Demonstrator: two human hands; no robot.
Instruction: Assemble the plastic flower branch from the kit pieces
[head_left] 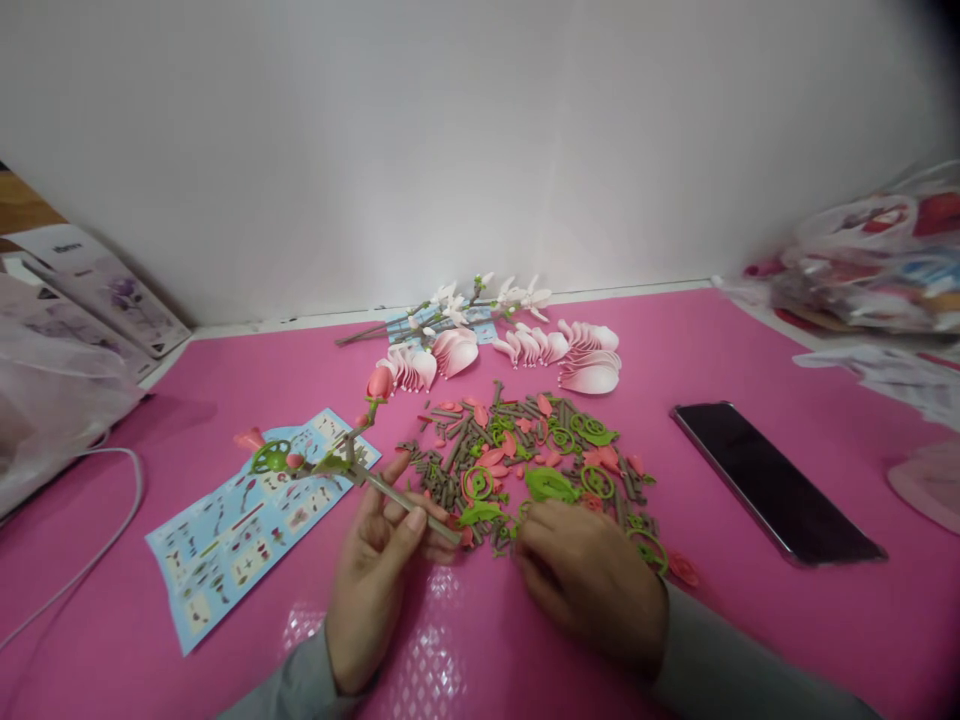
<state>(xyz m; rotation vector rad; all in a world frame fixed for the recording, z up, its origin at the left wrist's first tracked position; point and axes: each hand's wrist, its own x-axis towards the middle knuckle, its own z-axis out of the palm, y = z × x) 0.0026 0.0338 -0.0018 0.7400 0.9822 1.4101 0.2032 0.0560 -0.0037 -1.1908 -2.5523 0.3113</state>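
Observation:
My left hand [386, 540] is closed round the brown stem of a toy flower branch [352, 455], its thumb lying along the stem. The branch points up and left, with a coral bud at its tip, a green round piece and smaller buds on its side shoots. My right hand [585, 575] rests at the near edge of a pile of loose parts [487, 450]. Its fingers curl downward, and whatever they hold, if anything, is hidden. Brown stems, green leaves and rings, and coral petals make up the pile. Under the branch lies a printed instruction sheet [247, 520].
Finished white-flowered branches [450, 310] lie at the back, before stacked pink petals [592, 370]. A black phone [776, 480] lies to the right. Plastic bags [877, 250] crowd the right edge. Boxes [97, 290], another bag and a white cable [112, 540] are on the left.

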